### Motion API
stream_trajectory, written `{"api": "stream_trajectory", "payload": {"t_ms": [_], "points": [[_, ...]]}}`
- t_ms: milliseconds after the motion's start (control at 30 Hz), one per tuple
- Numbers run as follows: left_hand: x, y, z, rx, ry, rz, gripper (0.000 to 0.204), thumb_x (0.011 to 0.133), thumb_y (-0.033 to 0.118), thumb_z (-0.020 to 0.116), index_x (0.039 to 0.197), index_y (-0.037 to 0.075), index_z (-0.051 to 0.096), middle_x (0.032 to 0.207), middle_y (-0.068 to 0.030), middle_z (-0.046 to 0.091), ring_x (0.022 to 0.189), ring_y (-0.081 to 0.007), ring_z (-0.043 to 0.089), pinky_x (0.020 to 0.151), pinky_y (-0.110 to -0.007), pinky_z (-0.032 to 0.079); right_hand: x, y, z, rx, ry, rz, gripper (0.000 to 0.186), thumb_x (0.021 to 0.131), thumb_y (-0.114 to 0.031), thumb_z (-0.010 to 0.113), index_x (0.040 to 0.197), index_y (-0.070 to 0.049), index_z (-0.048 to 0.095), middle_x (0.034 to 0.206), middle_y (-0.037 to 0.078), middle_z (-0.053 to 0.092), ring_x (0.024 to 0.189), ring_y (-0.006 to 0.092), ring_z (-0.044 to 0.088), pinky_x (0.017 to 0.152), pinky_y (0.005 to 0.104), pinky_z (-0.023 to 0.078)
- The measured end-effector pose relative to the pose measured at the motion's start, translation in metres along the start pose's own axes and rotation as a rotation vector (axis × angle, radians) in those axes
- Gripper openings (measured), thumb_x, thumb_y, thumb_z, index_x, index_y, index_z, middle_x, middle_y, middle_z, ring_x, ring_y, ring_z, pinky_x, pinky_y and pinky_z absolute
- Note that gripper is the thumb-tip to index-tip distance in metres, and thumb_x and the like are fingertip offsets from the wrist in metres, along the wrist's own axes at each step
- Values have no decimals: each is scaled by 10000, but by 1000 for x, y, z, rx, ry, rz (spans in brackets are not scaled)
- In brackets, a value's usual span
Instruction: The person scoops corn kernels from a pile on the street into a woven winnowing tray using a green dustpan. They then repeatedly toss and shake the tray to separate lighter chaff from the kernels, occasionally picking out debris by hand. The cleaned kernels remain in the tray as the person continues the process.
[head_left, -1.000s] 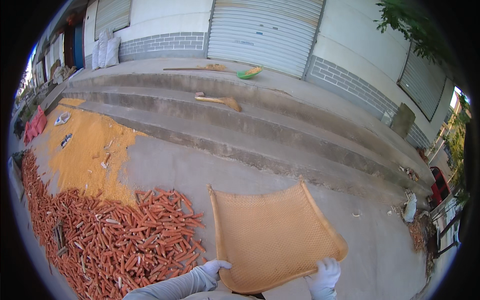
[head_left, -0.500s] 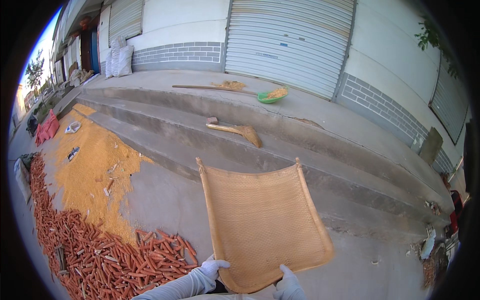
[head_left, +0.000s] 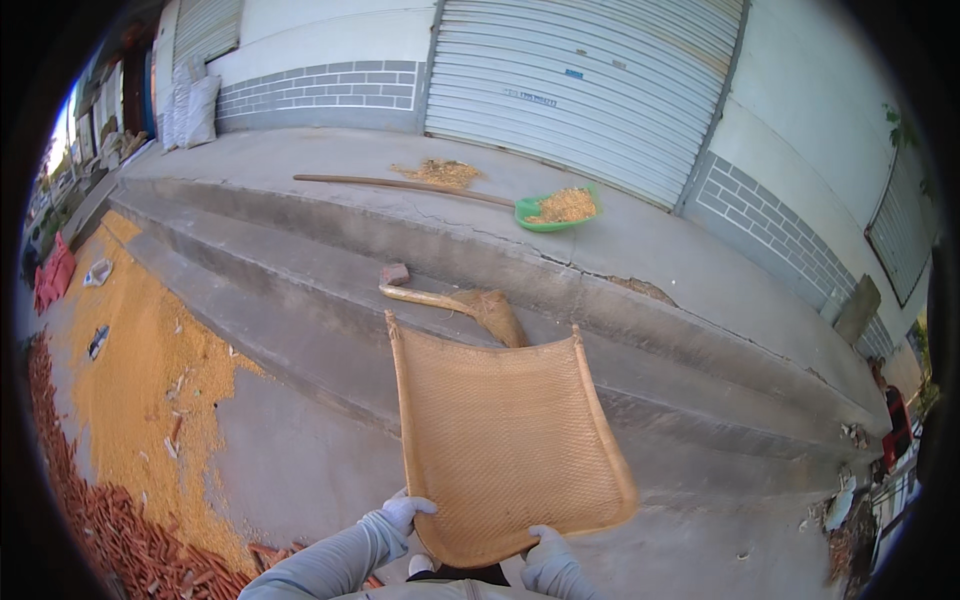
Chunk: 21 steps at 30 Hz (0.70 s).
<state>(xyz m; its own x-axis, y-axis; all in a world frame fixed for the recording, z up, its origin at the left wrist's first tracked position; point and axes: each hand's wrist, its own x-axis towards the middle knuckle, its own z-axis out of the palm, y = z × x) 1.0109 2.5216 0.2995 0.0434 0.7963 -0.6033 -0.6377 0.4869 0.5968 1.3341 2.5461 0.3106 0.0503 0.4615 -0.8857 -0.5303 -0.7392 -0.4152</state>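
A tan woven winnowing basket (head_left: 510, 440) is held out flat in front of me, its wide mouth facing the steps and nothing lying on it. My left hand (head_left: 406, 510), in a white glove, grips the rim at the near left corner, thumb over the top. On the near edge, further right, my gloved right hand (head_left: 545, 549) also clasps the rim, its thumb on the inner side. Just beyond the basket's mouth, a short broom (head_left: 470, 305) lies on a step beside a broken brick (head_left: 396, 274).
Concrete steps (head_left: 300, 290) rise ahead to a landing. There a green shovel (head_left: 555, 208) holds kernels, near a small grain pile (head_left: 440, 173). Yellow corn kernels (head_left: 140, 350) spread at left, with many bare cobs (head_left: 140, 550) in front. White sacks (head_left: 190, 108) lean against the wall.
I have moved nearer to the steps with the basket in both hands. The broom, shovel and landing appear closer, while the kernels and cobs have shifted toward the lower left.
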Motion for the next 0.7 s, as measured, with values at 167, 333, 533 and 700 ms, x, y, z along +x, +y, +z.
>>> {"api": "stream_trajectory", "payload": {"t_ms": [167, 333, 533, 700], "points": [[123, 88, -1, 70, -21, -53, 637, 886, -94, 684, 1513, -7, 612, 1378, -192, 754, 1227, -390, 738, 1119, -517, 588, 69, -36, 99, 148, 93, -89, 202, 996, -199, 711, 1129, -48, 696, 1236, 129, 753, 1078, 320, 741, 1000, 484, 631], [267, 130, 72, 259, -146, -204, 512, 982, 57, 719, 1484, 5, 634, 1403, -164, 746, 1238, -355, 739, 1128, -514, 579, 285, -98, 11, -424, -81, -635, 217, 985, -202, 702, 1119, -33, 695, 1177, 137, 771, 1074, 340, 742, 1012, 451, 623], [312, 280, -11, 357, 176, -186, 553, 1032, 245, 746, 1522, 30, 605, 1269, -118, 766, 1095, -234, 755, 908, -388, 608, 275, -80, 217, 257, 185, 184, 312, 987, -191, 682, 1227, 5, 720, 1188, 166, 796, 1128, 348, 755, 1008, 455, 615], [381, 419, 32, 559, 277, -43, 751, 983, 238, 804, 1627, -8, 507, 1274, -156, 763, 1155, -275, 742, 922, -403, 610, 345, -19, 188, -124, 104, -25, 353, 1041, -191, 624, 1309, 27, 700, 1297, 193, 760, 1221, 336, 710, 1091, 434, 558]]}}
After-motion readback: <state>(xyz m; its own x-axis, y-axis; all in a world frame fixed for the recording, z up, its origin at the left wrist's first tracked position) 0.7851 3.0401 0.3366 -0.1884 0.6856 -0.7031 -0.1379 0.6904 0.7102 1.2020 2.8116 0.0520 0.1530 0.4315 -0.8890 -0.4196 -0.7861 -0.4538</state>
